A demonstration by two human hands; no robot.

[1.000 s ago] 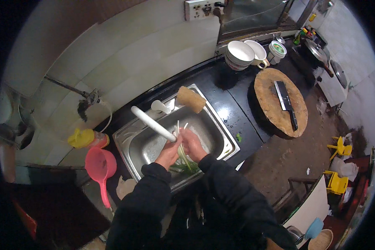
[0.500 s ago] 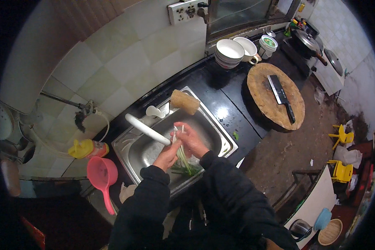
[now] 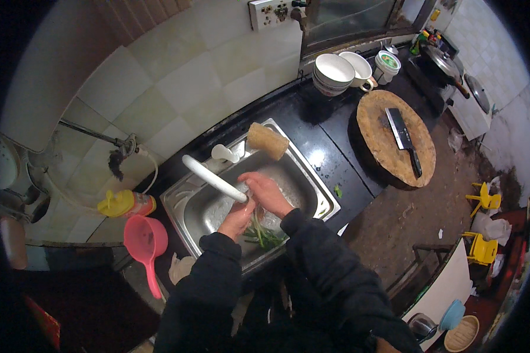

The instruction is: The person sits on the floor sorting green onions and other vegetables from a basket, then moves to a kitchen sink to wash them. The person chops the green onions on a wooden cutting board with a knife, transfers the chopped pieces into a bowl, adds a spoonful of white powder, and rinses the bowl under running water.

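Over the metal sink [image 3: 304, 163], my two hands are closed together around a bunch of green onions [image 3: 261, 234]. My left hand [image 3: 239, 217] grips the stalks just below the mouth of the white faucet [image 3: 209, 176]. Pressed against it from the right, my right hand [image 3: 269, 194] has its fingers wrapped over the pale upper ends, which are mostly hidden. The green leaves hang down toward the near side of the basin. A tan, loofah-like cylinder [image 3: 267, 141] rests on the sink's far rim, beside a white cup-shaped piece [image 3: 224, 153].
Left of the sink are a pink dipper [image 3: 146, 240] and a yellow-capped bottle [image 3: 126, 203]. To the right, a cleaver [image 3: 401, 136] lies on a round wooden chopping board [image 3: 371, 120]. Stacked bowls [image 3: 334, 72], a white mug [image 3: 357, 66] and a lidded pan [image 3: 440, 61] stand farther back.
My right hand has closed further over the green onions' pale ends, which showed between my fingers before. The whole view has shifted slightly.
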